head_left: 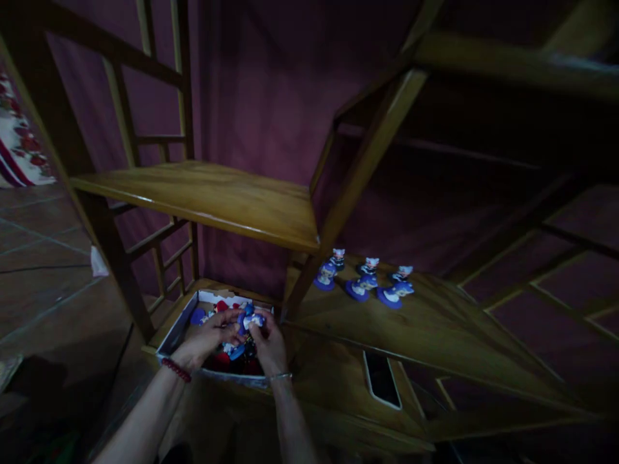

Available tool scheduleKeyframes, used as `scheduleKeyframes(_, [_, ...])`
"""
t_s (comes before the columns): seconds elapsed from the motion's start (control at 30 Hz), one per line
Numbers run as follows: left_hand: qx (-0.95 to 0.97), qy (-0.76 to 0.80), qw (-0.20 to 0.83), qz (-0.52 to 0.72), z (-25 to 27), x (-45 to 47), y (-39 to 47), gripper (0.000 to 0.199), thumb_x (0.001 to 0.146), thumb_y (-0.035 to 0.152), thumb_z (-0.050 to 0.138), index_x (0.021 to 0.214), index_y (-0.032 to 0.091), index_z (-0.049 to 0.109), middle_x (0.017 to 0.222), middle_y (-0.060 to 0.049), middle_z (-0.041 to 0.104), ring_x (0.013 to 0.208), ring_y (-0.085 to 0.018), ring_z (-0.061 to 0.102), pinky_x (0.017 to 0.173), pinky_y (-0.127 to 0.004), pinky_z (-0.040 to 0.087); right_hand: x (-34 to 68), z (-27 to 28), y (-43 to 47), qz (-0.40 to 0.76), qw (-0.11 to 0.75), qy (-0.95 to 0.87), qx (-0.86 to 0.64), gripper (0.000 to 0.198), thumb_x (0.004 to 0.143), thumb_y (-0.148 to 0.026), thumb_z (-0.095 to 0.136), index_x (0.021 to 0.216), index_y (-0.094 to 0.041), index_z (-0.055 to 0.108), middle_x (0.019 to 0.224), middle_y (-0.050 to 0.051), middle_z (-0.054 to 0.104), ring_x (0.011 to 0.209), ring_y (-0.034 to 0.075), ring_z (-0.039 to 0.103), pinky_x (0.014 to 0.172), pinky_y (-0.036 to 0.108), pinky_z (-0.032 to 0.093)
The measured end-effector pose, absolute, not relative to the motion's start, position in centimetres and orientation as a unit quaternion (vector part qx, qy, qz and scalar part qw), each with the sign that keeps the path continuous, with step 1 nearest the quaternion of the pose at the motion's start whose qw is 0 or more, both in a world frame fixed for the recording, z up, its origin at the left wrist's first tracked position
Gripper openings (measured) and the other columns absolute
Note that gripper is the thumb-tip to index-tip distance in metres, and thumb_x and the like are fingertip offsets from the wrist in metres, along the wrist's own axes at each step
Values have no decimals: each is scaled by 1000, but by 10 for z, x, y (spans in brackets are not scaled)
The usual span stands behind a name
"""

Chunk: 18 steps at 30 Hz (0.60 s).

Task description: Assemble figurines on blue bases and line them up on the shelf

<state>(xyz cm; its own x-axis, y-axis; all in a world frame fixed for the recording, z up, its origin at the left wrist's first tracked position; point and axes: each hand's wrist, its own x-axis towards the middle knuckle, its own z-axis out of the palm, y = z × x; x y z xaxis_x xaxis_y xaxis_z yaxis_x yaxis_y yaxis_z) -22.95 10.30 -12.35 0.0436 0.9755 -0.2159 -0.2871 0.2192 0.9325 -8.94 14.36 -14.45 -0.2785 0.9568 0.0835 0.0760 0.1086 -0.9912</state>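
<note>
Above an open white box [167, 343], both my hands hold a small blue-and-white figurine [253, 319]. My left hand [213, 335], with a dark red bead bracelet at the wrist, has its fingers closed around the figurine's left side. On the other side, my right hand [271, 347] pinches it with thumb and fingers; a thin bracelet circles that wrist. Inside the box lie several more small figures in red, blue, white and black, partly covered by my hands. The figurine's finer details are too dark to make out.
Several small figurines on round purple bases [362, 288] stand in two rows on the wooden shelf [329, 321] to the right. Over the box juts a higher shelf board [207, 196]. A slanting post [358, 174] divides the sections. A phone [382, 380] lies on the lower ledge.
</note>
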Motion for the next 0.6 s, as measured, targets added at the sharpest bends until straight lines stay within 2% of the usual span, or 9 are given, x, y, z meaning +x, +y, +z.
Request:
scheduleKeyframes(0.23, [329, 479, 609, 541, -95, -216, 60, 46, 60, 33, 69, 102, 18, 59, 94, -8, 61, 74, -18, 60, 73, -32, 46, -79, -106, 102, 442, 431, -660, -429, 22, 70, -25, 51, 92, -24, 56, 74, -2, 61, 67, 14, 57, 63, 24, 45])
scheduleKeyframes(0.33, [315, 476, 607, 553, -74, -205, 38, 45, 60, 32, 70, 101, 18, 59, 91, -8, 62, 76, -19, 61, 72, -31, 47, -71, -84, 82, 432, 432, -665, -428, 22, 69, -24, 52, 91, -24, 57, 74, -2, 62, 67, 14, 57, 62, 23, 45])
scheduleKeyframes(0.6, [325, 438, 620, 564, -26, -171, -6, 32, 65, 16, 65, 97, 16, 59, 80, -6, 64, 69, -15, 62, 65, -25, 49, -36, -33, 32, 378, 480, -678, -408, 24, 66, -22, 55, 89, -23, 58, 75, -2, 61, 66, 12, 55, 62, 22, 44])
